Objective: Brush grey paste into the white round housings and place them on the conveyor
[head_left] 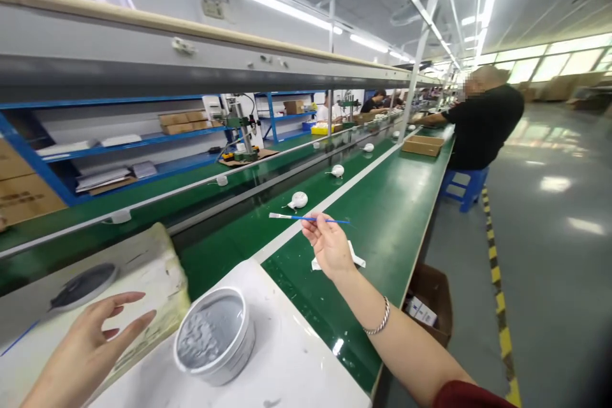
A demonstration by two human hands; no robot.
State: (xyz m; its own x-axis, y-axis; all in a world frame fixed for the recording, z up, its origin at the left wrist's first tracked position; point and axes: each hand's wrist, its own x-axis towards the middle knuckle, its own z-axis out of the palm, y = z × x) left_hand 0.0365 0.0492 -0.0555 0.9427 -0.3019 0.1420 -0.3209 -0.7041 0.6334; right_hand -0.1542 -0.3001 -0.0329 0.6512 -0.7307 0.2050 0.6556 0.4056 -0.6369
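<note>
Pinched in the fingers of my right hand is a thin paintbrush with a blue handle, its pale tip pointing left. A white scrap lies on the green table under that hand. My left hand is at the lower left, thumb and fingers apart, holding nothing. Between the hands stands a white tub of grey paste on a white sheet. Behind my left hand a round lid smeared with dark grey lies on a stained pad. A second blue stick reaches onto that pad.
Small round white parts with short wires sit in a row along the green conveyor. Farther along are a cardboard tray and a person in black on a blue stool. An open box stands below the table's right edge.
</note>
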